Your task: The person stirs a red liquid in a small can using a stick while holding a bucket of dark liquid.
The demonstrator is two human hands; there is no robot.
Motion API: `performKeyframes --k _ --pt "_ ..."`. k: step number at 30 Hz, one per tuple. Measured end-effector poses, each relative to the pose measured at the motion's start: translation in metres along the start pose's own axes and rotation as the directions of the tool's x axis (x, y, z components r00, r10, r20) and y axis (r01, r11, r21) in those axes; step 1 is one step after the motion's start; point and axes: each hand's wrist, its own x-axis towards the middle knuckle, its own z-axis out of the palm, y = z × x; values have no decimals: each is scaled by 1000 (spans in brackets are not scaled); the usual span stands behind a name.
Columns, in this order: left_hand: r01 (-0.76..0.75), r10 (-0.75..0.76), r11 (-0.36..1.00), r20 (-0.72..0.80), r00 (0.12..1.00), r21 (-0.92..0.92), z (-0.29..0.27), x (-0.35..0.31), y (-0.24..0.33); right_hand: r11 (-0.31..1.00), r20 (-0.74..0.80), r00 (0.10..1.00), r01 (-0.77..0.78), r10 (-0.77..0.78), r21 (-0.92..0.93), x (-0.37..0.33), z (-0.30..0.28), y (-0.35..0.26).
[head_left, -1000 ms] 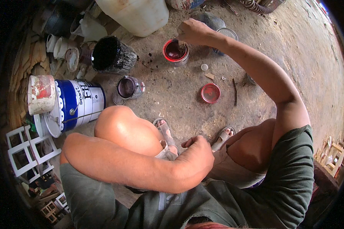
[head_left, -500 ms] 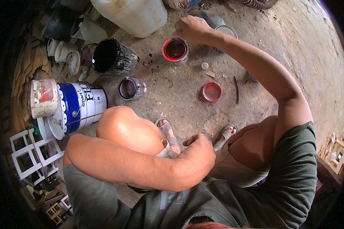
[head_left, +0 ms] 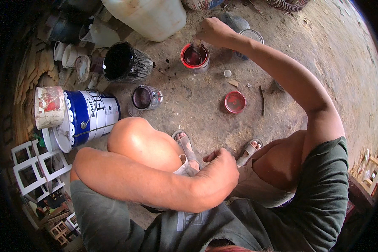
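While the left hand (head_left: pixel 220 168) rests curled, the right hand (head_left: pixel 212 31) grips a stick (head_left: pixel 196 44) in the red paint can (head_left: pixel 194 56).

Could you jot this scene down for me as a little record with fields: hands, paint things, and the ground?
Right hand: over the open red paint can, gripping a thin tool dipped into it
Left hand: resting between the knees, holding nothing
Red lid: flat on the ground, apart from its can
Nearby: black bucket, small dark can, blue-and-white paint bucket, white jerrycan
Ground: bare concrete
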Motion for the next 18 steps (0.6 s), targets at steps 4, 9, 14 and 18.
performKeyframes --k 4,9,14,18 --pt "-23 23 1000 5 1000 -9 0 1 -2 997 107 993 54 -48 -53 4 1 1" --pt "-1 1 1000 -10 1000 5 -3 -5 -5 998 53 998 41 -38 -53 7 5 3" --pt "-5 5 1000 -24 1000 -10 -1 -2 -4 999 13 1000 5 -4 -41 8 4 1" --pt "-2 1 1000 -24 1000 -16 1 -3 -4 999 4 1000 30 -30 -13 7 6 0"
